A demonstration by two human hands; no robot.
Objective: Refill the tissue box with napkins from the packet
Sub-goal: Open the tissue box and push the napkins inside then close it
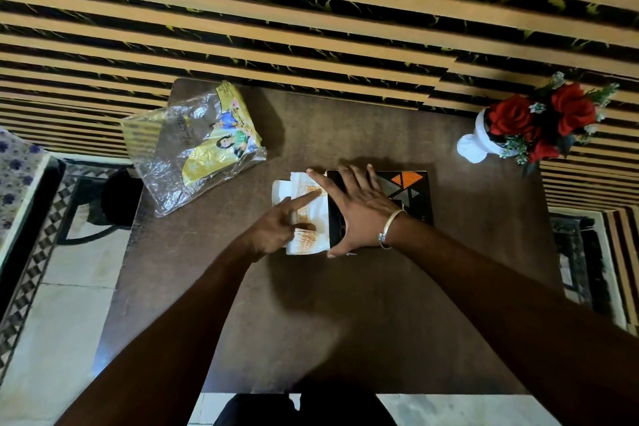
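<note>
A black tissue box [413,195] with orange and grey triangles lies on the brown table [345,304]. A stack of white napkins [313,218] with orange print sticks out of the box's left end. My right hand [359,209] lies flat with fingers spread across the box's left part, its index finger reaching onto the napkins. My left hand [280,226] presses on the napkins, index finger stretched out, the other fingers curled against the stack. The clear and yellow plastic packet [193,145] lies crumpled at the table's far left corner.
A white vase with red artificial roses [532,124] stands at the table's far right. A wall of tan and black slats [311,10] runs behind the table. A dark stool [117,197] sits on the floor to the left.
</note>
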